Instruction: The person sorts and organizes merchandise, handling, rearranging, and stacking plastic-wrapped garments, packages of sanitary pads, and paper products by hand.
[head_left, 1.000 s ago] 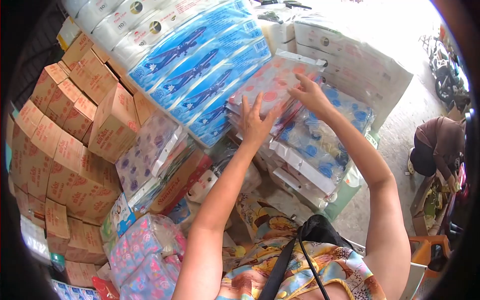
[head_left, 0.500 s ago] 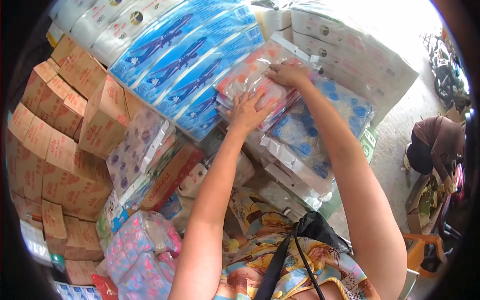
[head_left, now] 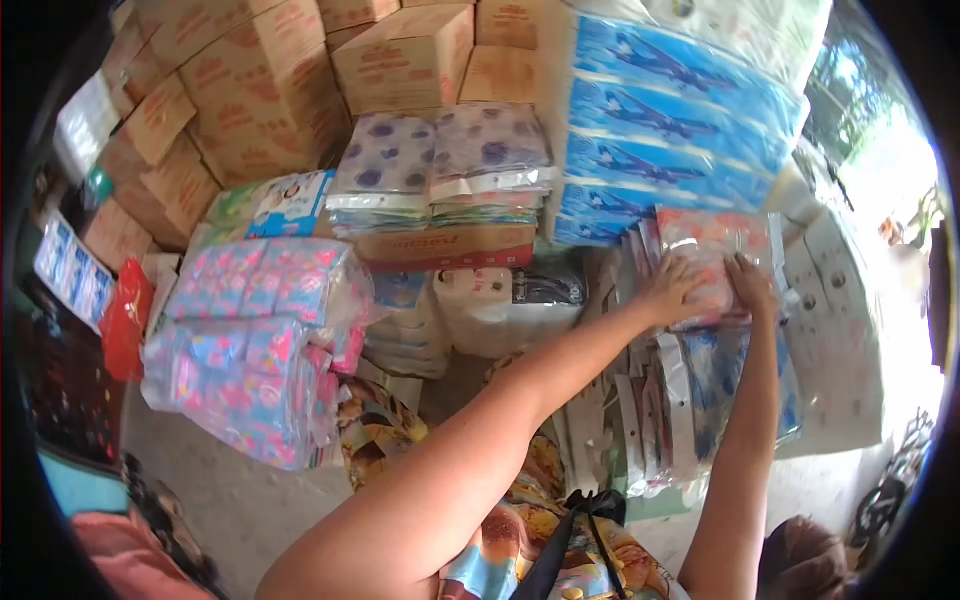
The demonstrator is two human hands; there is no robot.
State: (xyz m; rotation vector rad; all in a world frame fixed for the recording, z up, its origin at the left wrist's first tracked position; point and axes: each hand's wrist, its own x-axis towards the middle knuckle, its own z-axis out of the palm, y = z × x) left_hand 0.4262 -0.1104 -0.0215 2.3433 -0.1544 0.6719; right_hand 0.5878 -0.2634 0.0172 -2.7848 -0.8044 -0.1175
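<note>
Both hands rest on a stack of flat, clear-plastic packets with a red-orange pattern [head_left: 715, 232]. My left hand [head_left: 672, 290] lies with spread fingers over the packets' left side. On their right side is my right hand [head_left: 753, 283], its fingers stretched out flat near the packet's pale header strip. What the packets contain I cannot make out. Just below them sits a stack of similar packets with a blue pattern [head_left: 722, 370], partly hidden by my right forearm.
Behind stand blue tissue packs with airplane prints [head_left: 650, 125]. White wrapped packs [head_left: 830, 330] are at right. Purple-dotted packets [head_left: 490, 145] lie on a red-brown carton [head_left: 440, 250]. Pink-blue floral bundles [head_left: 245, 345] sit left, with brown cartons [head_left: 250, 85] beyond. A crouching person [head_left: 800, 560] is at lower right.
My view has swung left, so the cartons and floral bundles now show more fully. Both hands stay on the red-orange packets, with the right hand nearer their right edge.
</note>
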